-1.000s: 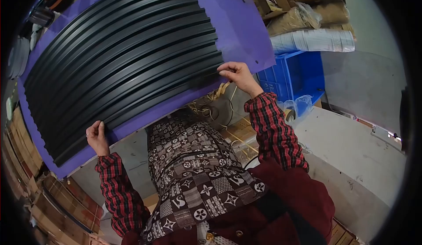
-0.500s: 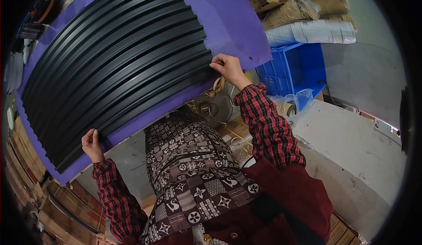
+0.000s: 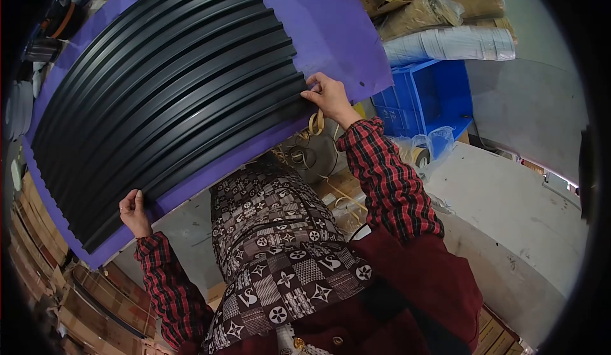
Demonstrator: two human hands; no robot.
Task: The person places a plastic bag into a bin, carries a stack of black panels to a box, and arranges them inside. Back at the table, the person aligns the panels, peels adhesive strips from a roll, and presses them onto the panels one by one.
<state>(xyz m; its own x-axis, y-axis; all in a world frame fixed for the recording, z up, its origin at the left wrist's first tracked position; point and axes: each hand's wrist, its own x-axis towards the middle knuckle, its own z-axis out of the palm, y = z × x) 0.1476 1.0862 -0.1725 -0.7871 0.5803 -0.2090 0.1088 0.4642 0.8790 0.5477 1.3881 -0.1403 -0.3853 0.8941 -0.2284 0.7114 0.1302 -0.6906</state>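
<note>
Long black ribbed strips (image 3: 184, 94) lie side by side on a purple table surface (image 3: 350, 43), curved in the lens. At the near edge of the strips, on the left, my left hand (image 3: 135, 213) pinches the nearest strip between thumb and fingers. My right hand (image 3: 328, 97) is closed on the right end of the strips, thumb and forefinger together at the corner. The fingertips of both hands partly cover the strip edge.
A blue crate (image 3: 417, 100) stands right of the table, below a white wrapped roll (image 3: 452, 45). A pale worktop (image 3: 503, 196) is at the right. Cardboard boxes (image 3: 95, 304) are at the lower left. Yellowish straps (image 3: 315, 124) hang below the table edge.
The hands keep nearly the same places and closed shape. My right hand is slightly higher, and the view has shifted slightly.
</note>
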